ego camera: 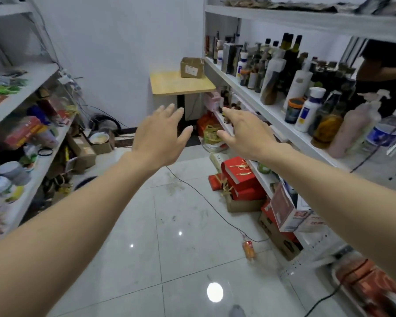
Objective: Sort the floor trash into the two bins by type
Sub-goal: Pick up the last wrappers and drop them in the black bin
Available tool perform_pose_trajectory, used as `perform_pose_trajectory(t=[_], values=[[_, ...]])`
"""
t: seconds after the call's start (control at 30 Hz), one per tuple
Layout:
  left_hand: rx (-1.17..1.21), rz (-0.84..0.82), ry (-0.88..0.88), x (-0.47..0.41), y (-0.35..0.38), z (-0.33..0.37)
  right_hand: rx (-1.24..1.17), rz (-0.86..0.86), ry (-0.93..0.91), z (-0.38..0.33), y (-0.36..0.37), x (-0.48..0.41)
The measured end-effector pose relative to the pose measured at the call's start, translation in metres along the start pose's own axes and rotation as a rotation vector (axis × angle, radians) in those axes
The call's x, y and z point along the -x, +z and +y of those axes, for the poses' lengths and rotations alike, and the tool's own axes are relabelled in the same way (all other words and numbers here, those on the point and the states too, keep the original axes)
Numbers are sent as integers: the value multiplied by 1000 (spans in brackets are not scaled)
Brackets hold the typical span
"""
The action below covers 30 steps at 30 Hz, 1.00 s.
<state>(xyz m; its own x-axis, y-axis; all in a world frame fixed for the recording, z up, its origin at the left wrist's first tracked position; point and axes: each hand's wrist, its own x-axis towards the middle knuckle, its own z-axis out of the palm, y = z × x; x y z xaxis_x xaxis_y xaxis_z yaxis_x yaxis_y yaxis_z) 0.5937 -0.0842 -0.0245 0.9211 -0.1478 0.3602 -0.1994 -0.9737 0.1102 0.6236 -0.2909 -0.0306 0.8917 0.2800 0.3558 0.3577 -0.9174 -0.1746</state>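
Down a storeroom aisle: reaching out, nothing held

A black cable crosses the tiled floor and could trip feet or snag as the small orange bottle, lying just beside it, is lifted. No bin is in view. Left hand and right hand reach forward, palms down, fingers spread, holding nothing.

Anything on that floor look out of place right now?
Yes: a small orange bottle lies on the tiles beside a loose black cable trailing across them, and red gift boxes sit tilted against the right shelf.
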Motion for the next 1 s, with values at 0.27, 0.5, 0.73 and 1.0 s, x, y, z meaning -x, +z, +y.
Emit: perform_pose_trajectory(t=[0.27, 0.5, 0.73, 1.0], values=[[39, -111, 36, -108, 165, 49, 21, -185, 73, 139, 111, -50], [81, -206, 102, -120, 333, 51, 14, -343, 166, 218, 261, -30], [89, -291, 221, -70, 563, 41, 7, -436, 277, 277, 483, 46], [-5, -417, 264, 2, 808, 29, 52, -584, 410, 349, 709, 148]])
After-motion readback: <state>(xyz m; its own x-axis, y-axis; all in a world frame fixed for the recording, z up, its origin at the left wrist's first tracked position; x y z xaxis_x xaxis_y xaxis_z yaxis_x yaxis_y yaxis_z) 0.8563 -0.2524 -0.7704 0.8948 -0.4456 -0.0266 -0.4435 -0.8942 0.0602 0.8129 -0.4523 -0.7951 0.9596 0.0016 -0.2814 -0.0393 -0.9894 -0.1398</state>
